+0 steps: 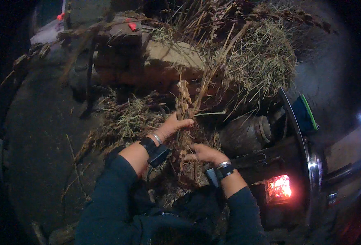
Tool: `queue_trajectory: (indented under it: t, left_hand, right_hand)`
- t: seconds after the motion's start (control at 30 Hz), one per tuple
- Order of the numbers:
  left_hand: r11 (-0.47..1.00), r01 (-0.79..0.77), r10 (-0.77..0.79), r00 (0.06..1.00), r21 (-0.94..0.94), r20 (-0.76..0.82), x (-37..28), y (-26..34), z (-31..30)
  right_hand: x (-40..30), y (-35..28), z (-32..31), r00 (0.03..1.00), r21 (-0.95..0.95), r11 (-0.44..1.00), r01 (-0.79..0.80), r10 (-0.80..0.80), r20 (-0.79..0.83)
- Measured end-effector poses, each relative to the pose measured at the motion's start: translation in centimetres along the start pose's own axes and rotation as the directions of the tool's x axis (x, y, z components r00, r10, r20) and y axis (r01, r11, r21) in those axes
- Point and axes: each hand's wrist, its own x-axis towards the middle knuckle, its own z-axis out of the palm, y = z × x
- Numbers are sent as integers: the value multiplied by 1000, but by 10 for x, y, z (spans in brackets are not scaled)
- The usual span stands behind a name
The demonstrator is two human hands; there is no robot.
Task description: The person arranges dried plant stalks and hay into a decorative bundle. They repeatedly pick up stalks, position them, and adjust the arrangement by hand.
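Note:
In front of my body, a bundle of dry brown stalks and leaves (184,98) stands roughly upright, its top pointing away from me. My left hand (173,125) grips it around the middle, thumb across the front. Lower down, my right hand (205,153) has its curled fingers at the bundle's lower part; they are slightly blurred. To the right, a fire (280,186) glows in the square opening of a dark stove (291,159). Loose dry plant litter (131,118) lies beyond and left of my left hand.
A large heap of hay (266,58) and long dry stalks (199,18) lies at the back. A rounded metal vessel (245,133) stands between my hands and the stove's shiny rim (301,144). Thin twigs (74,165) rest on the dark floor (39,122) at left.

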Motion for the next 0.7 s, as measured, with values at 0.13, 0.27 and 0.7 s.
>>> queue_trajectory:
  t: [0.13, 0.27, 0.7]
  left_hand:
    - [988, -63, 75, 994, 140, -81, 5, -9, -6]
    - [994, 40, -42, 999, 101, 19, -2, -20, 5]
    - [822, -128, 38, 985, 555, 170, -27, -20, 34]
  right_hand:
    - [-9, 11, -61, 893, 551, 835, -10, 255, -371]
    - [0, -16, -114, 727, 776, 552, 305, 391, -565]
    - [64, -18, -184, 632, 541, 675, 502, 140, -762]
